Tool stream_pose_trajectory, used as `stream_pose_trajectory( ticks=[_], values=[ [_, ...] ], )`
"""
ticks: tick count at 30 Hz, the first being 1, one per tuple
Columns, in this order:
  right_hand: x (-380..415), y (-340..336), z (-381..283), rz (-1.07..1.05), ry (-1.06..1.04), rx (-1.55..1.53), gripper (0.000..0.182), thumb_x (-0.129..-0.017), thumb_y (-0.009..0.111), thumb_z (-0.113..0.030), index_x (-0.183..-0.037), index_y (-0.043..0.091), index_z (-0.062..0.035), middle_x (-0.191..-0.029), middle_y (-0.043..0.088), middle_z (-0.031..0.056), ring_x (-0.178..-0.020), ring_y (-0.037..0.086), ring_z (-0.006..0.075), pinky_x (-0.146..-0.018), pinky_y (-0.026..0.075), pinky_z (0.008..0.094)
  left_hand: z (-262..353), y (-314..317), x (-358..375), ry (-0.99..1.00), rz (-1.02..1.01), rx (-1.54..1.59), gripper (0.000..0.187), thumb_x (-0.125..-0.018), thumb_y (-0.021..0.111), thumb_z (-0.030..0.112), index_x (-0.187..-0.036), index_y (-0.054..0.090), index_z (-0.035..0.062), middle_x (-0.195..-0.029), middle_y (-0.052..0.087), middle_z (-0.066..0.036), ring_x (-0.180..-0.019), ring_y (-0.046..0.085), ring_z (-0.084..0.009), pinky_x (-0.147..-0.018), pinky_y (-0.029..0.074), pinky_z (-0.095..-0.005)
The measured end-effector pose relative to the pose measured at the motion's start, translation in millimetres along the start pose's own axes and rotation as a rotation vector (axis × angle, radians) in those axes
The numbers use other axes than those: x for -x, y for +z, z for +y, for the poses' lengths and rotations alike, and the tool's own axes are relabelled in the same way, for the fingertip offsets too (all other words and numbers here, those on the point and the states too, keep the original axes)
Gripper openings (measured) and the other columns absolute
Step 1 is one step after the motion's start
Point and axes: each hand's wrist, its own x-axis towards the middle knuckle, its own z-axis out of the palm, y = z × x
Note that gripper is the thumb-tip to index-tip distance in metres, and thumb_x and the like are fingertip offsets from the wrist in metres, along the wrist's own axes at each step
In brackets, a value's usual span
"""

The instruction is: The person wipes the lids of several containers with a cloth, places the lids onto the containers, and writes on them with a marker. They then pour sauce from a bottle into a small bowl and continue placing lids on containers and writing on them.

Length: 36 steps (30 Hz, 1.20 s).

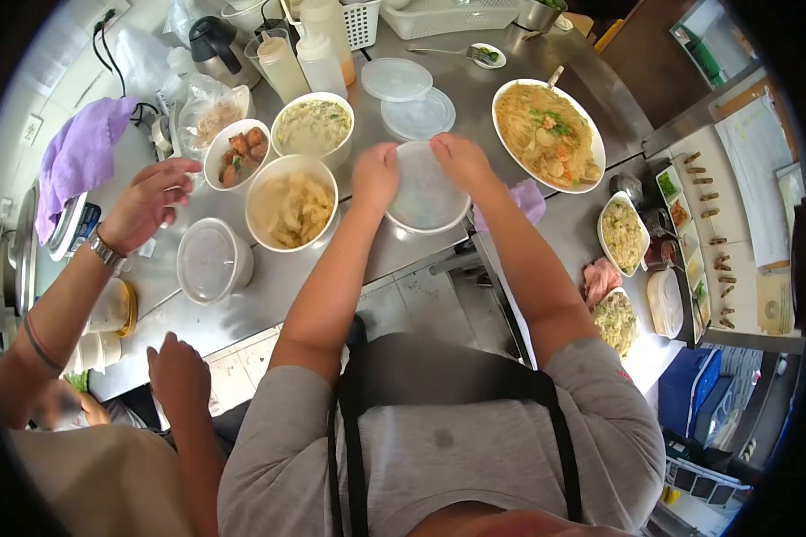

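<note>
A round bowl with a translucent plastic lid (427, 192) sits at the edge of the metal counter. My left hand (375, 177) grips its left rim, thumb on top. On the far right of the rim my right hand (461, 163) holds on in the same way. What the bowl contains is blurred by the lid. Two loose clear lids (418, 114) lie just behind it. To the left stand an uncovered bowl of pale yellow fried pieces (302, 213), a bowl of greenish rice or noodles (312, 126) and a bowl of browned chunks (238, 159).
A co-worker's hand (152, 206) hovers at left, near a lidded bowl (210, 261). An oval plate of noodles (546, 134) stands at right, with two more filled dishes (624, 234) beyond. Sauce bottles (321, 63) and a thermos jug (219, 49) line the back.
</note>
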Motion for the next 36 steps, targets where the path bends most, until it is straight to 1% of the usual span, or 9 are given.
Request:
stream_pose_trajectory(
  ticks=[6,12,15,18,24,27,30,33,36],
  values=[
    [4.6,-3.7,-12.0,-0.065,0.144,-0.031,0.025,-0.08,0.04,-0.025,-0.089,0.056,-0.0081,-0.086,0.055,0.015,-0.083,0.052,0.0311,-0.073,0.041,0.0384,-6.7,2.2,-0.5,-0.031,-0.062,0.02,0.026,-0.08,0.041,0.018,-0.09,0.055,-0.0021,-0.083,0.057,-0.021,-0.081,0.054,-0.0327,-0.072,0.041,-0.0349],
    [-6.8,-3.0,-11.4,-0.017,-0.148,-0.115,0.023,-0.078,0.044,-0.025,-0.087,0.057,-0.0084,-0.081,0.053,0.0135,-0.079,0.052,0.0299,-0.072,0.041,0.0363,-11.2,6.5,-1.6,0.057,0.011,0.15,0.021,-0.077,0.041,0.012,-0.088,0.056,0.0011,-0.085,0.056,-0.02,-0.08,0.053,-0.0335,-0.072,0.041,-0.0366],
    [-11.8,3.4,-6.8,-0.021,-0.118,-0.099,0.022,-0.077,0.045,-0.025,-0.085,0.057,-0.008,-0.081,0.053,0.0136,-0.079,0.052,0.0289,-0.071,0.041,0.036,-13.6,7.4,-2.8,-0.004,-0.044,0.235,0.022,-0.079,0.04,0.013,-0.091,0.056,0.002,-0.085,0.057,-0.016,-0.076,0.055,-0.0272,-0.069,0.042,-0.0329],
    [-15.7,8.3,-0.5,-0.044,-0.133,-0.134,0.022,-0.076,0.046,-0.024,-0.082,0.057,-0.006,-0.079,0.054,0.0137,-0.075,0.053,0.0275,-0.067,0.041,0.0352,-2.6,2.6,-1.5,-0.352,-0.16,0.419,0.024,-0.081,0.039,0.015,-0.093,0.056,0.0032,-0.083,0.057,-0.011,-0.071,0.054,-0.0189,-0.065,0.041,-0.0287],
    [-25.3,6.6,-1.3,-0.298,0.18,-0.331,0.022,-0.074,0.046,-0.022,-0.077,0.057,-0.003,-0.073,0.057,0.0151,-0.067,0.054,0.0268,-0.061,0.042,0.0339,-10.8,8.5,-5.1,-0.408,-0.12,0.51,0.028,-0.081,0.04,0.021,-0.091,0.055,0.0002,-0.079,0.055,-0.012,-0.069,0.052,-0.0171,-0.063,0.041,-0.0288],
    [-19.0,12.0,-0.3,-0.159,0.075,-0.294,0.021,-0.077,0.046,-0.021,-0.078,0.056,-0.002,-0.062,0.054,0.0078,-0.057,0.05,0.0185,-0.056,0.04,0.0299,-8.2,6.2,-0.9,-0.257,-0.055,0.273,0.028,-0.079,0.042,0.022,-0.088,0.054,-0.0013,-0.077,0.055,-0.016,-0.074,0.054,-0.0238,-0.065,0.041,-0.0313],
    [-10.2,11.0,-1.1,0.053,-0.094,-0.127,0.023,-0.074,0.045,-0.022,-0.08,0.057,-0.0035,-0.073,0.057,0.0157,-0.071,0.054,0.0313,-0.064,0.042,0.0375,-16.1,6.7,-4.3,-0.113,-0.07,-0.025,0.032,-0.079,0.044,0.025,-0.094,0.051,-0.0025,-0.078,0.054,-0.014,-0.078,0.052,-0.0219,-0.073,0.039,-0.0298],
    [-11.9,1.5,-2.5,-0.173,-0.053,-0.089,0.024,-0.076,0.043,-0.023,-0.083,0.057,-0.0046,-0.079,0.057,0.0169,-0.074,0.053,0.033,-0.067,0.041,0.0391,-16.5,6.6,-0.4,-0.101,-0.088,-0.183,0.031,-0.08,0.042,0.023,-0.096,0.049,-0.0024,-0.084,0.054,-0.014,-0.083,0.052,-0.0224,-0.074,0.04,-0.0317],
    [-8.3,-26.9,-25.7,-0.067,-0.275,0.003,0.025,-0.078,0.042,-0.023,-0.085,0.056,-0.0045,-0.083,0.056,0.0169,-0.076,0.053,0.033,-0.069,0.041,0.0391,4.1,-15.8,7.4,0.243,0.046,0.175,0.031,-0.082,0.042,0.022,-0.1,0.047,-0.0025,-0.094,0.052,-0.013,-0.088,0.05,-0.0227,-0.074,0.04,-0.0316]
  ],
)
